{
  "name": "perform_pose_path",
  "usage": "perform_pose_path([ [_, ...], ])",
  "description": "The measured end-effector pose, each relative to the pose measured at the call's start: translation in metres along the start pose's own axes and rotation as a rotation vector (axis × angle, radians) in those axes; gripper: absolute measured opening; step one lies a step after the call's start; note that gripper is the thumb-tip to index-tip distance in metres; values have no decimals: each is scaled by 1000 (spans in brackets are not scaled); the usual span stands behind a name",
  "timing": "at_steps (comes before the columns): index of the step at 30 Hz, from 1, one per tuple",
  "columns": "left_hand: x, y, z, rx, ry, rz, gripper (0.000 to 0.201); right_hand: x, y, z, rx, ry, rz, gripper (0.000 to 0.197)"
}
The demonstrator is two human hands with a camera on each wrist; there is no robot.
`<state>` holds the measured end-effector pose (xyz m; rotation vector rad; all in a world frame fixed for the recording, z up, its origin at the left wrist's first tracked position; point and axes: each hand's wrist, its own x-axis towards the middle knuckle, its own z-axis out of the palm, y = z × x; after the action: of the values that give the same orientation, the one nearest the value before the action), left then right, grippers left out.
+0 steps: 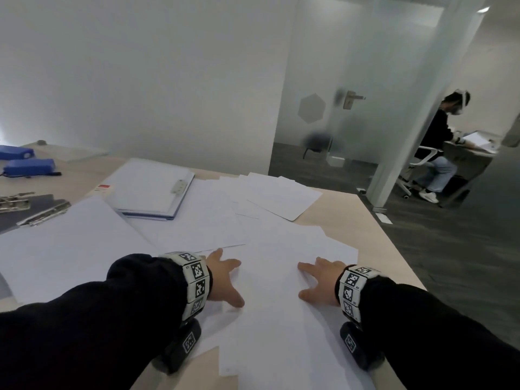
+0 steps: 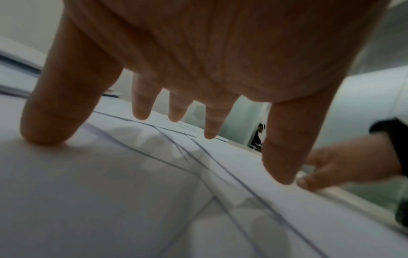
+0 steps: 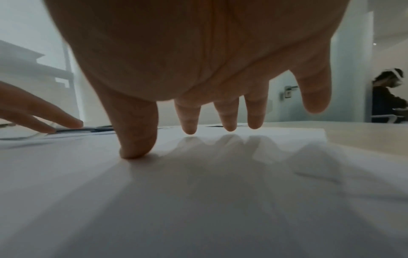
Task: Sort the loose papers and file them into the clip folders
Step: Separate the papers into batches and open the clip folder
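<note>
1. Loose papers (image 1: 270, 237) lie fanned and overlapping across the table (image 1: 380, 229), from the near edge out to the far right corner. Several sheet edges cross each other under the left hand in the left wrist view.
2. Clip folder with white sheets (image 1: 149, 190) sits beyond the papers, left of centre. A dark open clip folder (image 1: 33, 206) with bare metal clips lies at the far left. Two blue cases (image 1: 28, 166) sit behind it.
3. Handling estimate: single sheets are light, limp and slick on one another. Pressing down and sliding should gather them; a pull on one sheet will likely drag its neighbours. Edges crease easily.
4. Where to take hold: judged best at the outer long edges of the spread, sweeping inward, then a pinch on the squared stack's short edge.
5. Left hand (image 1: 225, 277): palm down, fingers spread and straight. Thumb tip (image 2: 46, 136) presses on paper; the other fingertips touch or hover just above it. Grip is wide, holding nothing.
6. Right hand (image 1: 318, 280): mirrored pose, palm down, fingers splayed. Thumb (image 3: 137, 150) is planted on the top sheet; the little finger is lifted clear. Grip is wide, nothing grasped.
7. Both forearms reach forward roughly parallel, hands near each other on the same near sheets.
8. Filing not yet begun on these sheets, by my reading.
</note>
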<state>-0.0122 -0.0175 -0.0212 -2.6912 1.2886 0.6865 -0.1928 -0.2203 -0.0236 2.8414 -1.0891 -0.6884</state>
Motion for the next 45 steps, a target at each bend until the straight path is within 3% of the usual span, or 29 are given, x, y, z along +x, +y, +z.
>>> perform_pose_path([
  [5, 4, 7, 7, 178, -77, 87, 116, 27, -10, -16, 5, -16, 24, 108],
  [13, 3, 8, 15, 141, -36, 96, 120, 98, 13, -41, 207, 34, 105, 119],
  [20, 5, 9, 16, 136, -58, 82, 121, 118, 39, -47, 396, 21, 112, 104],
  [29, 3, 12, 9, 151, -99, 88, 125, 103, 57, -41, 366, -10, 243, 99],
  [33, 1, 13, 9, 154, -92, 83, 124, 88, 59, -39, 395, -54, 231, 83],
  [36, 0, 13, 9, 161, -89, 79, 124, 84, 65, -28, 579, -68, 172, 88],
  [39, 0, 13, 8, 173, -93, 76, 124, 72, 60, -22, 850, -72, 97, 69],
  [43, -3, 12, 7, 164, -81, 87, 124, 65, 63, -22, 1106, -38, 3, 82],
  [45, -3, 10, 6, 160, -80, 98, 124, 59, 65, -24, 1119, -62, 10, 64],
])
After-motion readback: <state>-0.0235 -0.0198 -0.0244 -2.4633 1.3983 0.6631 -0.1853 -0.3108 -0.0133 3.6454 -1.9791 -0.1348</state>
